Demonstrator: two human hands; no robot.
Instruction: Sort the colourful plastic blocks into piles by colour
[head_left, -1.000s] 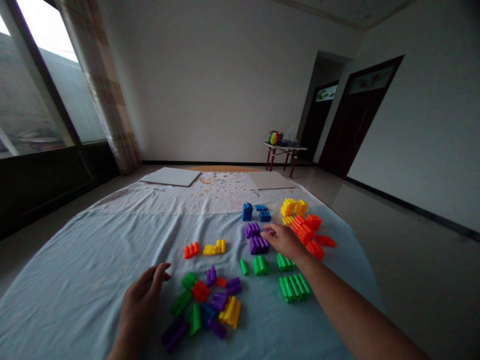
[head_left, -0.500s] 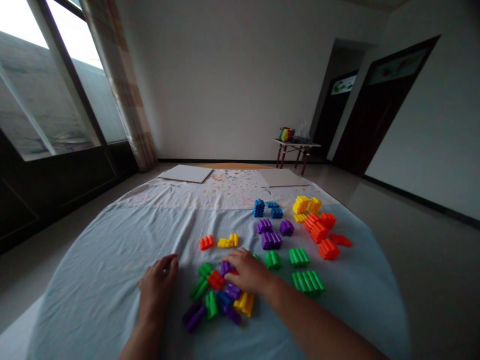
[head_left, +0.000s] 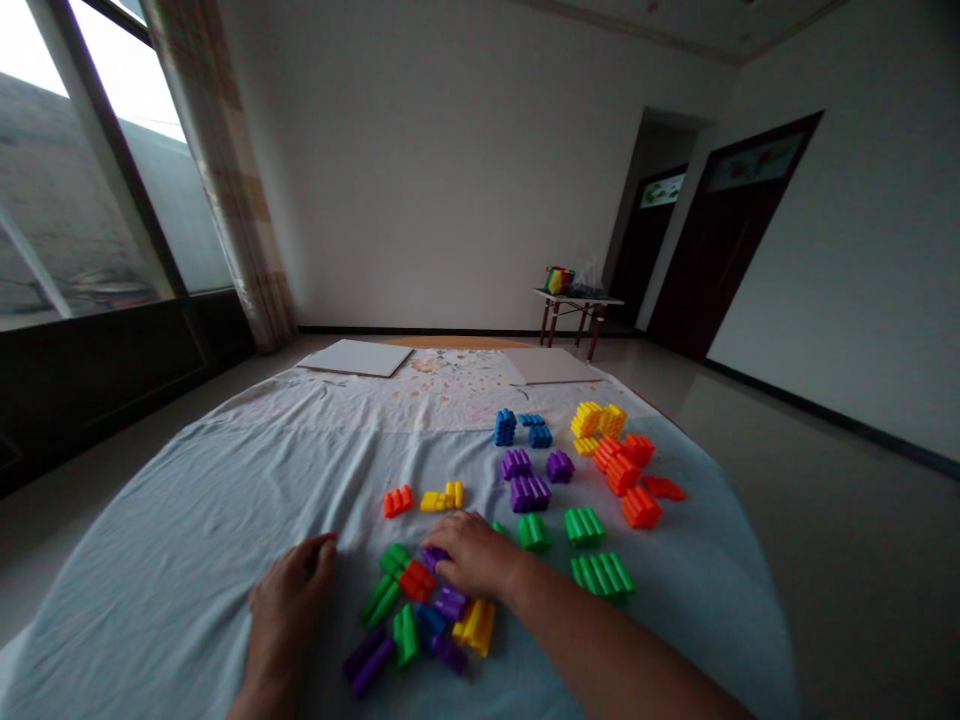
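Observation:
My right hand [head_left: 472, 552] reaches over the near pile of ribbed plastic building blocks, its fingers curled down on a purple block [head_left: 433, 557]. Part of that block is covered by the fingers. Left of the pile, my left hand [head_left: 294, 590] rests on the cloth with fingers curled in, and no block shows in it. The pile includes an orange-red block [head_left: 416, 580], a green block [head_left: 406, 636], a blue block [head_left: 430, 622], a yellow block [head_left: 475, 628] and a dark purple block [head_left: 368, 662]. Just beyond lie an orange block [head_left: 397, 501] and yellow blocks [head_left: 442, 498].
Color groups stand to the right: green blocks [head_left: 602, 577], purple blocks [head_left: 529, 492], blue blocks [head_left: 505, 428], yellow blocks [head_left: 587, 419] and orange blocks [head_left: 621, 473]. Two flat boards, a white board [head_left: 356, 357] and a beige board [head_left: 551, 365], lie at the far edge of the cloth-covered table [head_left: 187, 530].
The camera view has shifted, so the whole scene sits lower and further left. Both hands stay in nearly the same places; a red piece glimpsed under my right fingers is no longer visible.

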